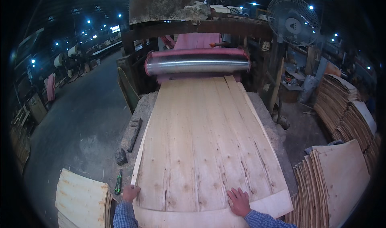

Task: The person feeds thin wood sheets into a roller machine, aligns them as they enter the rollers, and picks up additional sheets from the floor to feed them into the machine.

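Observation:
A long pale wood veneer sheet (pixel 181 139), knotty and split by dark lengthwise cracks, stretches away from me. Its far end reaches the rollers (pixel 197 64), shiny metal between pink-coated ones. Another pale sheet's strip (pixel 257 206) shows along the near end. My left hand (pixel 130 192) is closed on the left edge near the front corner. Flat on the near part of the veneer, to the right of the middle, lies my right hand (pixel 239 202) with its fingers spread. Both forearms wear blue checked sleeves.
A green-and-black utility knife (pixel 118 182) and a dark block (pixel 120 156) lie left of the sheet. Veneer stacks stand at lower left (pixel 80 196) and right (pixel 341 179). A fan (pixel 292 25) is at upper right. Behind the rollers, an orange-gloved hand (pixel 213 45) shows.

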Demonstrator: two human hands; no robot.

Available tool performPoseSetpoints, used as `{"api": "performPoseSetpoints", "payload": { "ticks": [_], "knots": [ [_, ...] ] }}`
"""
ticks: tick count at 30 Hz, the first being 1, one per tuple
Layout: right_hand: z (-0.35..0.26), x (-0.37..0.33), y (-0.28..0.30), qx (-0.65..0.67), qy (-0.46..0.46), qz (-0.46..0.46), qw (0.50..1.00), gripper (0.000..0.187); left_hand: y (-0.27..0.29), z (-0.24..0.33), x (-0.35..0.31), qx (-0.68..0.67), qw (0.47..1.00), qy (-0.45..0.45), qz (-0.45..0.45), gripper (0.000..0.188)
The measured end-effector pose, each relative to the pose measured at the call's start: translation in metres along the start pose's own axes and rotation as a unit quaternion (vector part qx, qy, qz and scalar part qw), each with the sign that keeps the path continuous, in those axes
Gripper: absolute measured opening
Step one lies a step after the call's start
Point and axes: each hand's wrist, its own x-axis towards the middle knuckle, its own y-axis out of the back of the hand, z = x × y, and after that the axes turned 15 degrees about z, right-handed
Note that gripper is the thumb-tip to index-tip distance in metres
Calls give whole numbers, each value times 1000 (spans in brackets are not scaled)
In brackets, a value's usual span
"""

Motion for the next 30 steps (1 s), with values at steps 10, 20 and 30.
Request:
{"api": "performPoseSetpoints", "payload": {
  "ticks": [10,20,30],
  "knots": [
    [-1,-9,-36,-38,-3,69,997,67,18,-32,-137,-5,975,-53,215,39],
    [-20,11,-47,-56,-82,56,994,54,67,-203,-318,-25,973,55,225,36],
    [-53,-251,40,1,-19,26,999,52,119,-174,-334,84,983,68,150,33]
  ]
}}
